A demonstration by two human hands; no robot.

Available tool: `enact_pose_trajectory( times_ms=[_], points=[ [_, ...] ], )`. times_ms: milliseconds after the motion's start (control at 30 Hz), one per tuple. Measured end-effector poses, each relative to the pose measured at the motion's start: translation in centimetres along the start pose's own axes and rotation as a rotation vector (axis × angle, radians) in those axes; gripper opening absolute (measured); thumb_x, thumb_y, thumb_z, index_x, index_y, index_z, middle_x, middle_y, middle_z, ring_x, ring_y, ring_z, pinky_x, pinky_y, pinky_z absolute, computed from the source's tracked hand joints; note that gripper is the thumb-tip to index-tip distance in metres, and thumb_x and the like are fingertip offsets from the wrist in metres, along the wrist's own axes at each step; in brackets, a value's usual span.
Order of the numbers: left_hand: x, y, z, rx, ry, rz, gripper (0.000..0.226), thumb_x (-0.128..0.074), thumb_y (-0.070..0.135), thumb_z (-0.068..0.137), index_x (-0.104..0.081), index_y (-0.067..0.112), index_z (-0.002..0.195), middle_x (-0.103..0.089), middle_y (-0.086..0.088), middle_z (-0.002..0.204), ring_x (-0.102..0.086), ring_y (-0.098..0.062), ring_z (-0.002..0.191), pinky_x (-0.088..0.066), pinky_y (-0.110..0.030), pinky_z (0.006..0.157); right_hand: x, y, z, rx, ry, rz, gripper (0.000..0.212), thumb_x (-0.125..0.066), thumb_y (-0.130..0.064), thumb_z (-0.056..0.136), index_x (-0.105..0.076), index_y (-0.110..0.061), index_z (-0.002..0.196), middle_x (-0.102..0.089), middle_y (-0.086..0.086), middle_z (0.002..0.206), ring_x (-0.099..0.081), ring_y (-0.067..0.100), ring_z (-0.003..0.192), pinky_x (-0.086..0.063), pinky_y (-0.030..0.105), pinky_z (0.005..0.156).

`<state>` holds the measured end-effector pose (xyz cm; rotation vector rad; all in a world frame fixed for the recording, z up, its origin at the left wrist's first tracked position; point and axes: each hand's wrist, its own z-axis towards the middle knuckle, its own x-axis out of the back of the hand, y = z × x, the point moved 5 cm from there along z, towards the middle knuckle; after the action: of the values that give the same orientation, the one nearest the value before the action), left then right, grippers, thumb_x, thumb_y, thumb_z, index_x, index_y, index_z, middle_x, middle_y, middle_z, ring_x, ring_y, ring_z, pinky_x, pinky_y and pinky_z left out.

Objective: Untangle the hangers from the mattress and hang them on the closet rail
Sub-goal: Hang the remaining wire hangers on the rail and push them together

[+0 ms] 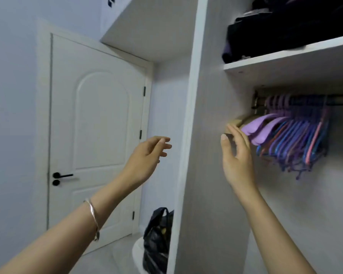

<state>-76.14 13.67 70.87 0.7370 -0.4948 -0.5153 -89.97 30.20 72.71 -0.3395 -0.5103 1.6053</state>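
Note:
A dark closet rail (341, 99) runs under the shelf at the right. Several hangers (293, 135) hang on it in a tight bunch: purple, blue and pink plastic ones, and a beige wooden one (236, 121) at the left end. My right hand (236, 155) is raised at the front tip of the leftmost hangers, fingers straight and touching them, thumb apart. My left hand (147, 153) hovers in the air left of the closet's side panel, fingers loosely curled, holding nothing. A bracelet sits on that wrist. The mattress is out of view.
The closet's white side panel (202, 135) stands between my hands. A shelf (285, 58) above the rail holds dark folded clothes (285, 26). A shut white door (97, 135) is at the left. A black plastic bag (158, 240) sits on a white object below.

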Motion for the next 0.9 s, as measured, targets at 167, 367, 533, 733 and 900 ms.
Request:
enact_pose_trajectory(
  times_ms=[167,367,533,733,900],
  points=[
    [13.1,-7.2,-7.2,0.134,0.138,0.267,0.038,-0.037,0.037,0.097,-0.048,0.024,0.130,-0.055,0.007,0.131,-0.051,-0.008,0.120,-0.037,-0.024,0.101,-12.3,-4.7,-8.5,-0.091,-0.330,0.128,0.044,-0.040,-0.035,0.097,-0.039,-0.026,0.139,-0.031,-0.014,0.146,-0.027,-0.002,0.134,-0.019,0.018,0.108],
    [29.8,-19.7,-24.5,0.515,0.217,0.600,0.055,-0.035,0.046,0.095,-0.028,0.022,0.145,-0.032,0.002,0.151,-0.028,-0.015,0.139,-0.022,-0.029,0.112,-29.3,-10.1,-26.3,-0.164,-0.758,0.179,0.051,-0.046,-0.036,0.094,-0.035,-0.022,0.141,-0.021,-0.004,0.154,-0.019,0.008,0.142,-0.012,0.019,0.111],
    [39.8,-28.7,-44.4,0.933,0.335,0.634,0.058,-0.041,0.041,0.095,-0.028,0.014,0.145,-0.030,-0.005,0.152,-0.028,-0.020,0.140,-0.021,-0.030,0.113,-38.7,-13.2,-46.5,-0.239,-1.137,0.204,0.059,-0.056,-0.033,0.090,-0.033,-0.023,0.143,-0.015,-0.005,0.156,-0.013,0.007,0.143,-0.008,0.015,0.107],
    [42.5,-34.2,-66.9,1.331,0.461,0.554,0.060,-0.047,0.037,0.093,-0.030,0.009,0.143,-0.035,-0.011,0.149,-0.034,-0.024,0.137,-0.026,-0.032,0.113,-41.1,-14.6,-70.3,-0.385,-1.556,0.212,0.065,-0.056,-0.036,0.090,-0.026,-0.021,0.146,-0.013,-0.003,0.157,-0.011,0.010,0.144,-0.010,0.019,0.110],
    [40.1,-38.3,-80.9,1.625,0.520,0.430,0.061,-0.047,0.035,0.094,-0.026,0.007,0.144,-0.032,-0.010,0.150,-0.033,-0.025,0.137,-0.027,-0.031,0.110,-39.1,-13.7,-86.1,-0.517,-1.829,0.193,0.065,-0.059,-0.026,0.090,-0.027,-0.014,0.145,-0.021,0.001,0.154,-0.020,0.014,0.142,-0.016,0.019,0.110]
  ],
)
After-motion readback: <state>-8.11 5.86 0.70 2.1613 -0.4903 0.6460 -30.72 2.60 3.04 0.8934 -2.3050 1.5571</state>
